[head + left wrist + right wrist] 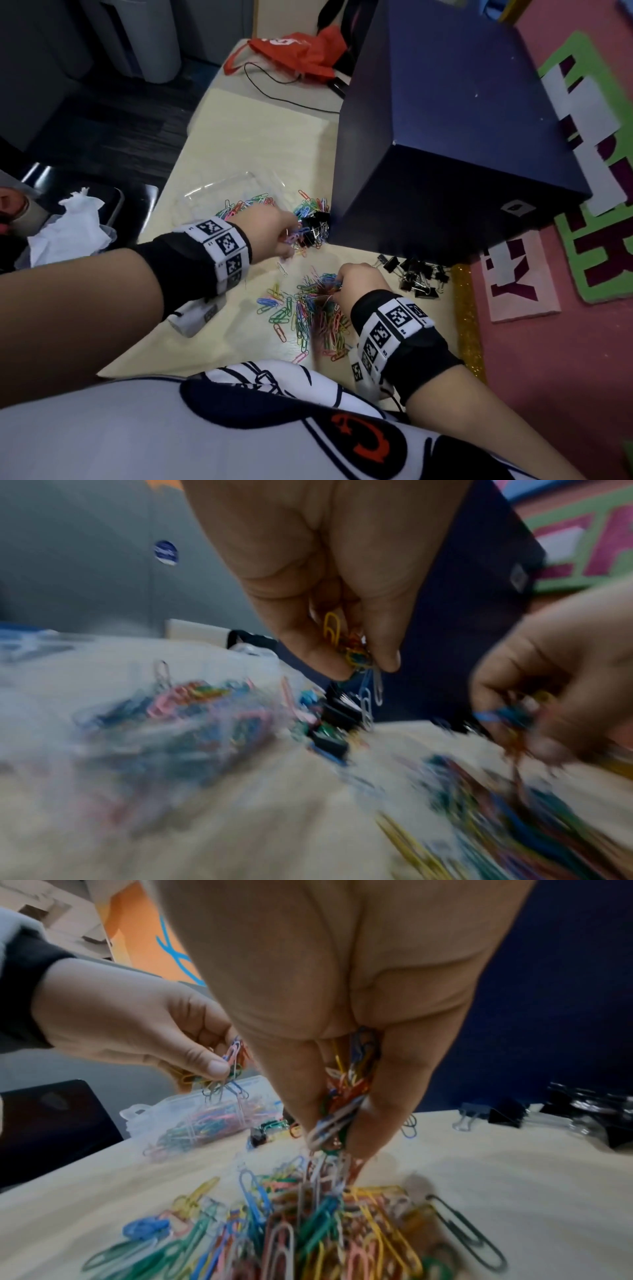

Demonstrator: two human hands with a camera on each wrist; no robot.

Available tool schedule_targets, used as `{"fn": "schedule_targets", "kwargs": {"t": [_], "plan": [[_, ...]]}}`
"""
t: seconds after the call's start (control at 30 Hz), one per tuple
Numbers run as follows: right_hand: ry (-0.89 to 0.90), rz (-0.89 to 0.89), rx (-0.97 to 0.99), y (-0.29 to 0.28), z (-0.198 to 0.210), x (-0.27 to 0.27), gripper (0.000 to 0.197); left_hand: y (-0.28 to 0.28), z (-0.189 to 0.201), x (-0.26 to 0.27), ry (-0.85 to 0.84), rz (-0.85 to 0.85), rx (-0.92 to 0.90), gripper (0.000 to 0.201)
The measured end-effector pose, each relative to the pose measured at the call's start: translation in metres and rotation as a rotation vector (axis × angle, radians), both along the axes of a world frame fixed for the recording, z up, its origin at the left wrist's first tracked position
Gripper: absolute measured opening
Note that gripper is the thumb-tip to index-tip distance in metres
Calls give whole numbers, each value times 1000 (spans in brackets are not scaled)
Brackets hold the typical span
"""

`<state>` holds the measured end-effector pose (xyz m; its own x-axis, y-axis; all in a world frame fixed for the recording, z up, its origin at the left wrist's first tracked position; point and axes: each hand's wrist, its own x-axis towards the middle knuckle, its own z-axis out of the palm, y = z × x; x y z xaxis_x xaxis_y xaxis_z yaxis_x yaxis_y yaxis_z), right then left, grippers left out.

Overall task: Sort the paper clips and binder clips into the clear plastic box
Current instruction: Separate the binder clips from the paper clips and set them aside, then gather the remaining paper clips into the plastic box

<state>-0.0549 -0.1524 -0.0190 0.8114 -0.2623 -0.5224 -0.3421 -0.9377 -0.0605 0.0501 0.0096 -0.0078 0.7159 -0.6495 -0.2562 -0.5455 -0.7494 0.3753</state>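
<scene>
A heap of coloured paper clips [315, 315] lies on the cream table in front of me. My right hand [356, 281] pinches a bunch of paper clips [346, 1096] lifted just above that heap. My left hand [274, 233] holds a smaller bunch of paper clips [352, 647] in the air, to the right of the clear plastic box [236, 195], which holds several coloured clips [209, 1121]. Black binder clips [416, 277] lie in a group at the right. More black binder clips [315, 229] sit mixed with paper clips beside the left hand.
A big dark blue box [445, 137] stands on the table right behind the clips. An orange bag [298, 51] and a black cable [274, 89] lie at the far end. Crumpled white tissue [75, 226] sits on a dark chair at the left.
</scene>
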Motion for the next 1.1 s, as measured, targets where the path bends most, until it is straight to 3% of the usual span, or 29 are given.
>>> {"fn": "schedule_targets", "kwargs": {"t": [0.13, 0.3, 0.4, 0.57, 0.67, 0.8, 0.9, 0.97, 1.1], "plan": [[-17, 53, -4, 10, 19, 14, 23, 23, 12, 29, -78, 113, -68, 35], [-140, -55, 254, 37, 37, 46, 11, 59, 6, 52, -8, 248, -26, 33], [-232, -87, 368, 57, 36, 70, 11, 72, -2, 54, 27, 215, 30, 30], [-333, -91, 421, 87, 29, 107, 25, 86, -10, 56, -8, 290, -20, 27], [-261, -68, 399, 94, 23, 120, 40, 87, -13, 56, -35, 364, -116, 31], [-233, -27, 264, 91, 21, 127, 40, 84, -22, 50, -70, 138, -26, 48], [15, 129, 195, 100, 13, 131, 50, 81, -31, 44, -126, -81, 176, 63], [111, 214, 169, 102, 3, 127, 59, 82, -32, 41, -156, -152, 320, 60], [-7, 235, 161, 81, 2, 109, 61, 88, -27, 39, -250, -230, 389, 37]]}}
